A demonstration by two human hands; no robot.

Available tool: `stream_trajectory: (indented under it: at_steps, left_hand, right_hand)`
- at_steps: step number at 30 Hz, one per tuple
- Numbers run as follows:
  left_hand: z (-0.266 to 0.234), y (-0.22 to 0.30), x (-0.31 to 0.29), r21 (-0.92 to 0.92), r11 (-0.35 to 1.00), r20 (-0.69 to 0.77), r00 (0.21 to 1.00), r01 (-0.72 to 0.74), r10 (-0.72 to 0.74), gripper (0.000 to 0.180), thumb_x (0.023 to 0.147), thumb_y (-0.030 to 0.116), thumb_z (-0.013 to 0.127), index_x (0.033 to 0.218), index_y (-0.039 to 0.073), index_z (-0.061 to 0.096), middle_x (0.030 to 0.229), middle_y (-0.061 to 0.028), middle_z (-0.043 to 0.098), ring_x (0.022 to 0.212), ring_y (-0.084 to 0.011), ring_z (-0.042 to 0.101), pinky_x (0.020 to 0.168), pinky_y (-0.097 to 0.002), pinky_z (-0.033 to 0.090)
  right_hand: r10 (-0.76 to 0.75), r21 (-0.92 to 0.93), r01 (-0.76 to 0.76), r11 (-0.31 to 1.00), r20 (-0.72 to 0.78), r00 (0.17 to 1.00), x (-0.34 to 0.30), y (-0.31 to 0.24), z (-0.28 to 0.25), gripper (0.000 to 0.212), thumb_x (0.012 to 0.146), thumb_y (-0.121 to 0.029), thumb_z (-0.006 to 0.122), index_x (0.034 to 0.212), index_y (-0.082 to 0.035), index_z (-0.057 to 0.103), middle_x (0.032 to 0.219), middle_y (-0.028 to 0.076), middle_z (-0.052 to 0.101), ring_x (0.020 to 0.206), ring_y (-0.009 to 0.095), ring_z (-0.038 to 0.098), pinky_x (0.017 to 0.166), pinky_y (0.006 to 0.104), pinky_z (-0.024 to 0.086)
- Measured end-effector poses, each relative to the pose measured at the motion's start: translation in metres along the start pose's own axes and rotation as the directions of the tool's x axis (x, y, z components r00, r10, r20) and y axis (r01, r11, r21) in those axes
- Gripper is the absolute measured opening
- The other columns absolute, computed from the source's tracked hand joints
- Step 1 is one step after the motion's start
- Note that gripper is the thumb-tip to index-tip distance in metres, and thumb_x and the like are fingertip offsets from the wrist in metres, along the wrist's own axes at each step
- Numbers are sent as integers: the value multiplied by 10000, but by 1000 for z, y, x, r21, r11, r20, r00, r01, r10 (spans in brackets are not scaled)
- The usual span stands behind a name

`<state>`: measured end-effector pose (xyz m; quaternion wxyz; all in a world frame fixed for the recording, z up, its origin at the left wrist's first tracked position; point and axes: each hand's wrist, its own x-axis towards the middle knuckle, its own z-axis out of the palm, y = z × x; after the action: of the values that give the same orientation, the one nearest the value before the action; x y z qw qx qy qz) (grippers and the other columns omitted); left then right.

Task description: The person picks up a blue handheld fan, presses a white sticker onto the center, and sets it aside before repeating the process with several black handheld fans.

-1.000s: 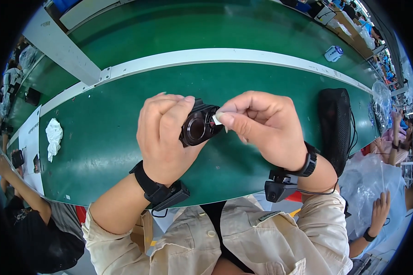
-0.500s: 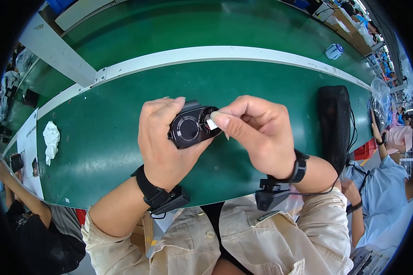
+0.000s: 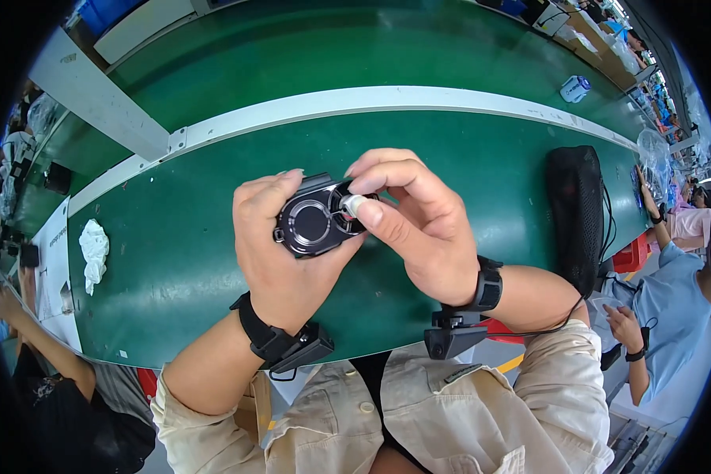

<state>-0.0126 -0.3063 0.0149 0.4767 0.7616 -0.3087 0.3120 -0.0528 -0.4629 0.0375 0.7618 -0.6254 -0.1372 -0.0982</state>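
The left forearm slants in from the near left, the left hand curled in a grip at its end. The right forearm comes from the near right — the right hand turned leftward, thumb straight and pinching, fingers arched.

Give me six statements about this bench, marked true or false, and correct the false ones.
1. The left hand holds a black device. True.
2. The right hand pinches a white bit at the device. True.
3. A pouch lies left of both hands. False: the pouch lies to their right.
4. Both wrists are bare. False: black straps ring both.
5. A white wad lies on the bench. True.
6. The bench is blue. False: it is green.
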Motion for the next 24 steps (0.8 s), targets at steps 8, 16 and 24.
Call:
stream_trajectory:
  at_steps: [8, 16, 24]
  left_hand:
    - [-1, 5, -7, -157, 916, 134, 927, 369, -350, 806, 581, 183, 921, 1204, 25, 434, 1071, -126, 530, 923, -221, 591, 795, -339, 509]
    - [11, 17, -11, -434, 578, 366, 722, 691, -587, 820, 656, 153, 880, 1284, 20, 371, 1090, -102, 507, 973, -193, 578, 836, -315, 499]
    - [-15, -6, -12, -299, 734, 602, 717, 610, -351, 846, 602, 212, 897, 1269, 11, 418, 1129, -123, 528, 995, -243, 573, 905, -320, 459]
  right_hand:
    - [43, -107, -20, 994, 213, 976, 14, -5, -21, 162, 908, -22, 599, 1070, -11, 596, 1152, 89, 520, 1012, 137, 527, 827, 269, 468]
    - [351, 61, -367, 928, 188, 918, 20, 6, -39, 160, 898, -18, 611, 1057, -15, 620, 1101, 61, 568, 912, 101, 560, 777, 246, 464]
    - [232, -79, -220, 972, 433, 871, 37, 0, -66, 119, 878, 6, 624, 984, 14, 678, 1127, 106, 570, 931, 125, 568, 798, 258, 471]
